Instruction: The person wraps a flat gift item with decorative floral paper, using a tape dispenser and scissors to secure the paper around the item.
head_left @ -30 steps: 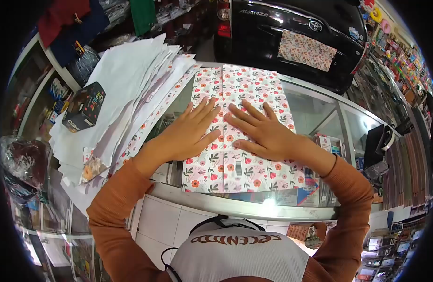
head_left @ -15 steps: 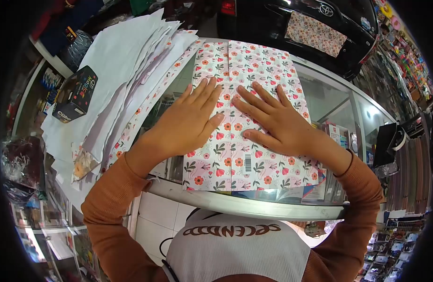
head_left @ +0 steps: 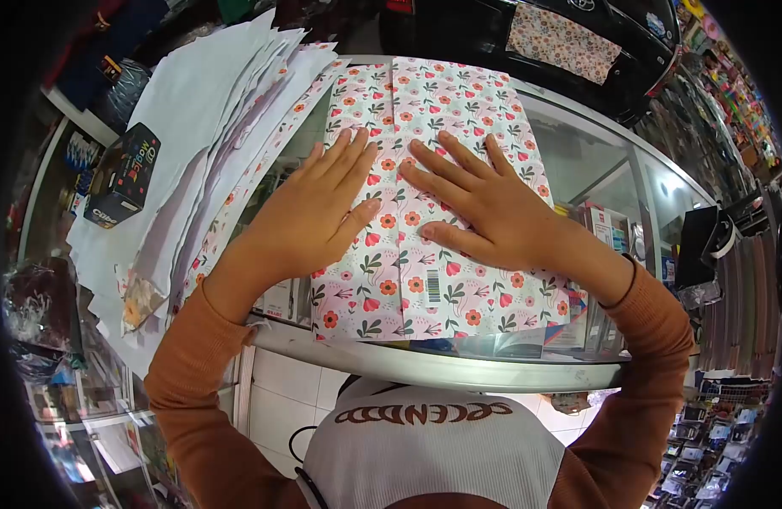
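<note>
The flowery paper (head_left: 459, 293) lies folded on the glass counter (head_left: 569, 131), barcode (head_left: 433, 287) toward the person. Left hand (head_left: 306, 212) is flat on it left of the seam, fingers slightly apart, thumb out; right hand (head_left: 493, 212) is flat on the other side, fingers spread wider. Both are in pretty much the same spots on it as a second ago. White sheets (head_left: 187, 110) sit off to the left with the black box (head_left: 124, 176) on top. Up top, the car (head_left: 467, 38) shows less than before.

Head view — from close above hands (head_left: 302, 216) (head_left: 497, 212) — facing forward, down.
</note>
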### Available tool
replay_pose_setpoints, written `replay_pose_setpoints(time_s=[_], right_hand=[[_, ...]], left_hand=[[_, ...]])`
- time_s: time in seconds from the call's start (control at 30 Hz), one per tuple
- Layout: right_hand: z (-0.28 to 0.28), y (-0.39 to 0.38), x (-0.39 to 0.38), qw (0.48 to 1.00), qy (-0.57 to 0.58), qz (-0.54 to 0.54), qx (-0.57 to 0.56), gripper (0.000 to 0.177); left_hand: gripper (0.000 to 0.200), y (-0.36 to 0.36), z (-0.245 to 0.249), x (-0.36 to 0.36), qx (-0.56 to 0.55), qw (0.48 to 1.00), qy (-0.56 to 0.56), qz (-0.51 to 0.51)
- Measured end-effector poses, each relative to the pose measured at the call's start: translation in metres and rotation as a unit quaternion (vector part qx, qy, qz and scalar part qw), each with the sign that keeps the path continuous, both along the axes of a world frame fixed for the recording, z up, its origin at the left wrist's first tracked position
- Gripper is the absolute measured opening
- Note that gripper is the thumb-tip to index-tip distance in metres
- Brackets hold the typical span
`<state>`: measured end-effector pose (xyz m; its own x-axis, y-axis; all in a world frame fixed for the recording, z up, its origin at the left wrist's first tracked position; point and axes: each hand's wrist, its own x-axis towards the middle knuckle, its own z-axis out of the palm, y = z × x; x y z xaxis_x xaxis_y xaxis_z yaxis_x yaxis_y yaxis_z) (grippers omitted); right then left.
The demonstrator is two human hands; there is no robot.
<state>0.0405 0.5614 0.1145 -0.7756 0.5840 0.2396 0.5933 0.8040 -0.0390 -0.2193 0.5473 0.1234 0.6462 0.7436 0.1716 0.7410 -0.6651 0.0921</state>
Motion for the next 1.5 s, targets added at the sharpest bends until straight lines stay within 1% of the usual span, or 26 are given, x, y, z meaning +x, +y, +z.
replay_pose_setpoints(time_s=[0.13,0.23,0.33,0.63,0.73,0.87,1.07,1.13,1.23,1.33,1.43,1.47,1.5], right_hand=[[-0.001,0.0,0.0,1.0,0.007,0.003,0.0,0.065],[-0.002,0.0,0.0,1.0,0.012,0.003,0.006,0.065],[-0.002,0.0,0.0,1.0,0.009,0.003,0.018,0.065],[0.0,0.0,-0.001,1.0,0.005,0.004,0.013,0.065],[0.0,0.0,-0.001,1.0,0.007,0.002,0.008,0.065],[0.004,-0.002,-0.001,0.999,-0.008,-0.007,-0.03,0.062],[0.004,-0.002,0.0,0.999,-0.007,-0.007,-0.031,0.062],[0.001,-0.001,0.0,1.0,0.001,-0.002,-0.005,0.063],[0.0,0.0,0.0,1.0,0.011,0.001,0.001,0.065],[-0.003,0.001,0.001,1.0,0.019,0.007,-0.001,0.065],[-0.001,0.0,0.001,1.0,0.017,0.002,-0.007,0.065],[-0.004,0.002,0.002,1.0,0.017,0.004,-0.005,0.065],[-0.005,0.002,0.002,1.0,0.016,0.008,-0.002,0.065]], left_hand=[[0.057,0.0,-0.003,-0.002,0.061,0.998,0.003,-0.005],[0.058,-0.002,-0.001,-0.001,0.069,0.998,0.01,-0.001],[0.057,-0.003,0.001,0.0,0.033,0.999,0.008,0.006],[0.054,-0.002,0.003,0.001,-0.017,1.0,-0.026,0.003],[0.053,0.0,0.0,0.0,-0.012,1.0,-0.028,-0.005],[0.057,-0.002,0.001,0.0,-0.016,1.0,-0.019,0.003],[0.063,-0.002,0.002,0.002,-0.027,1.0,-0.01,0.01],[0.066,-0.002,0.002,0.0,-0.031,0.999,-0.014,0.005],[0.081,-0.004,0.008,0.0,-0.017,1.0,-0.008,0.005],[0.091,-0.028,0.039,0.005,-0.044,0.997,-0.034,-0.058],[0.098,-0.056,0.042,0.008,-0.109,0.991,-0.043,-0.063],[0.091,-0.061,0.04,0.007,-0.076,0.992,-0.075,-0.072],[0.084,-0.064,0.04,0.006,-0.067,0.992,-0.079,-0.068]])
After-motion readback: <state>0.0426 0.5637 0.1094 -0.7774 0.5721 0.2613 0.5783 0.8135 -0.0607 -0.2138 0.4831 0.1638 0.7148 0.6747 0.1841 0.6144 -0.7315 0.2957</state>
